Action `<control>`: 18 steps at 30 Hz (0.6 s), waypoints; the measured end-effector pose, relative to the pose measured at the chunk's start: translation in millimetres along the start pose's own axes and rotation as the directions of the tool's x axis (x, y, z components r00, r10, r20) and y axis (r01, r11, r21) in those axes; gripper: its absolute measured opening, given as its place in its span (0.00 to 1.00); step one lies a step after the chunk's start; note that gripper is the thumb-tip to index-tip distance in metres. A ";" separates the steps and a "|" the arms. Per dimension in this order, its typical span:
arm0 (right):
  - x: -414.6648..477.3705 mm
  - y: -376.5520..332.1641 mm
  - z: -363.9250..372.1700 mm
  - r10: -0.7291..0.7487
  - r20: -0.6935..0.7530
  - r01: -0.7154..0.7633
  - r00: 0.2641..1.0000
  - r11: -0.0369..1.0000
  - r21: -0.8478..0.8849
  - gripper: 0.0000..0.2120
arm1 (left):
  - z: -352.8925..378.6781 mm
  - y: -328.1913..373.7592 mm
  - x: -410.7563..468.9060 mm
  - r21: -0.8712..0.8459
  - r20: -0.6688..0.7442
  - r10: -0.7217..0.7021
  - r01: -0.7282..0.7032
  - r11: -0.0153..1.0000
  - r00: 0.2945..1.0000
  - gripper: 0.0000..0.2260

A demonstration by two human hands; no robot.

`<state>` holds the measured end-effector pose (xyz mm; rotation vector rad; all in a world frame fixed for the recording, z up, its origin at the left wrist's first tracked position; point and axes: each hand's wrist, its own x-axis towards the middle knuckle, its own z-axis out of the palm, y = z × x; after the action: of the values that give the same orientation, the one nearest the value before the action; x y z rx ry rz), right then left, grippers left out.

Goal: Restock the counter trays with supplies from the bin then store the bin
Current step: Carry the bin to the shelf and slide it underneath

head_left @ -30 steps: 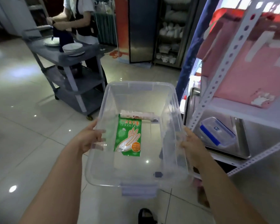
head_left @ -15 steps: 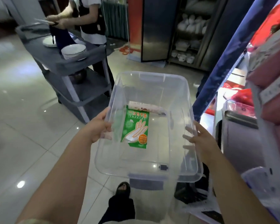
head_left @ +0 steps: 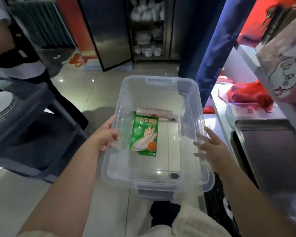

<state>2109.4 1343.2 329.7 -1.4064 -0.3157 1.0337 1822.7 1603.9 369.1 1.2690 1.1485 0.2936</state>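
I carry a clear plastic bin [head_left: 158, 181] in front of me above the tiled floor. My left hand [head_left: 104, 135] grips its left rim, thumb on top and fingers curled under the lip. My right hand [head_left: 210, 147] holds the right side, fingers spread against the wall below the rim. Inside the bin lies a green packet of disposable gloves [head_left: 143, 137], and behind it a pale narrow box [head_left: 154, 112] sits across the bottom.
A grey service cart [head_left: 29, 120] with stacked white plates [head_left: 0, 106] stands close on the left, a person [head_left: 15, 53] behind it. A metal tray [head_left: 270, 151] and shelf rack with a red bag [head_left: 248, 94] are on the right. A blue curtain [head_left: 210, 48] and open cabinet door [head_left: 106, 31] lie ahead.
I have walked forward with the bin; the cart has slid past to my left and the shelf rack now lies close on my right. My grip is the same.
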 end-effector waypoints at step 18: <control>216.2 -26.4 16.2 0.124 -0.462 0.008 0.878 0.962 0.273 0.36 | 59.4 147.0 329.9 0.220 0.282 -0.066 0.003 0.975 0.957 0.44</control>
<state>2227.9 1518.2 274.5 -1.3750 0.2259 0.7120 2079.1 1860.2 318.7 1.4290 0.9686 -0.0471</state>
